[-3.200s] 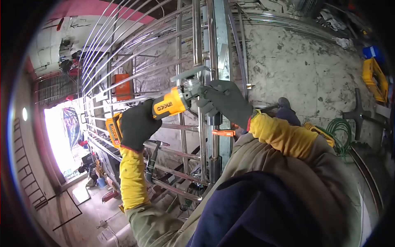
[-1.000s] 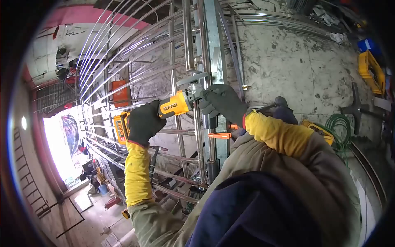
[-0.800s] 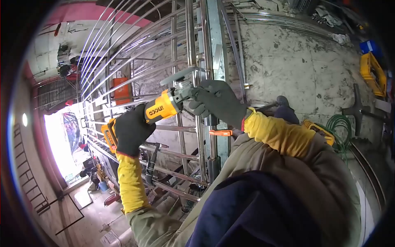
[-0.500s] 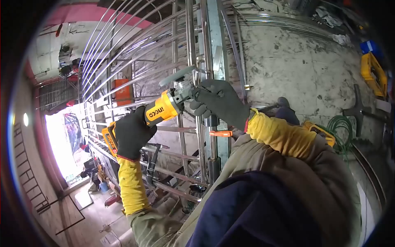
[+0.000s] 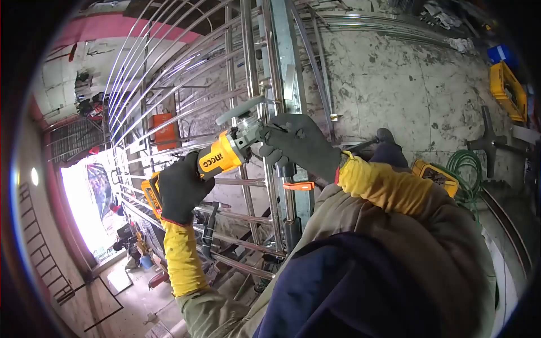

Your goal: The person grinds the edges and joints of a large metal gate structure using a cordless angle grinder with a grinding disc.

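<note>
A yellow and black angle grinder point(image 5: 221, 156) is held in both gloved hands. My left hand point(image 5: 180, 187) grips its rear body above a yellow sleeve. My right hand point(image 5: 297, 143) wraps the front, at the gear head and side handle. The grinder's disc and guard point(image 5: 241, 109) tilt up against a vertical tube of a stainless steel grille point(image 5: 248, 67). A bar clamp with an orange trigger point(image 5: 298, 186) is fixed on the upright below my right hand.
A green hose point(image 5: 465, 169) and a yellow tool case point(image 5: 434, 173) lie on the stained concrete floor at right. Yellow and blue crates point(image 5: 507, 90) sit far right. An orange box point(image 5: 164, 129) stands behind the bars. A bright doorway point(image 5: 90, 197) opens at left.
The grinder's head has lifted and tilted up from its lower, flatter pose a second ago. Both hands keep their grip and have shifted only slightly.
</note>
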The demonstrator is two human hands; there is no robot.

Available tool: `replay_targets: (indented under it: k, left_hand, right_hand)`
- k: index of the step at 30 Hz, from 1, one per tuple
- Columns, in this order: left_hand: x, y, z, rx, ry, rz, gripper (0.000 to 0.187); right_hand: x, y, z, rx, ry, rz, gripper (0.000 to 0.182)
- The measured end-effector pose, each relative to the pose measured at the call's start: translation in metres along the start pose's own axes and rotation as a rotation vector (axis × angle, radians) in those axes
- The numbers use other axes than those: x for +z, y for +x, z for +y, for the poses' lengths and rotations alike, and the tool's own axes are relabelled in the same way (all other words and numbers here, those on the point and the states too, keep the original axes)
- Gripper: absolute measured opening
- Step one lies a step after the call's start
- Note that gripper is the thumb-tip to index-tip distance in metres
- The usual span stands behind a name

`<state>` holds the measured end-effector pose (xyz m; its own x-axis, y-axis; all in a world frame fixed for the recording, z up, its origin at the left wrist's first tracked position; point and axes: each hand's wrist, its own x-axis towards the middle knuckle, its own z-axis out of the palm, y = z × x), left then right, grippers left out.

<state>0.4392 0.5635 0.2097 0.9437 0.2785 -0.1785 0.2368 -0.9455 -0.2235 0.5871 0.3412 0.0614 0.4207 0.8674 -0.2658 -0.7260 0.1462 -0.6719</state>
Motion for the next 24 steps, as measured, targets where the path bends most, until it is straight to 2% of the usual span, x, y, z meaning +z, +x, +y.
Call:
replay_targets:
  k: [6,8,12,14,19,24]
  left_hand:
    - [0.023,0.011,0.000,0.021,0.027,-0.044,0.039]
    - [0.035,0.018,0.001,0.021,0.032,-0.066,0.038]
    - [0.056,0.029,0.001,0.049,0.023,-0.100,0.036]
    - [0.061,0.032,0.001,0.041,0.022,-0.136,0.036]
    - [0.059,0.030,0.001,0.024,0.040,-0.133,0.036]
    - [0.025,0.006,-0.004,0.016,0.035,-0.013,0.042]
  right_hand:
    - [-0.019,0.017,0.029,-0.002,0.103,-0.039,0.019]
    - [-0.031,0.024,0.038,0.088,0.141,-0.010,0.022]
    - [-0.036,0.024,0.038,0.084,0.127,0.028,0.021]
    - [-0.037,0.027,0.044,0.122,0.064,0.114,0.021]
    - [-0.038,0.029,0.044,0.128,0.079,0.062,0.019]
    - [-0.009,0.012,0.017,0.055,0.051,0.047,0.019]
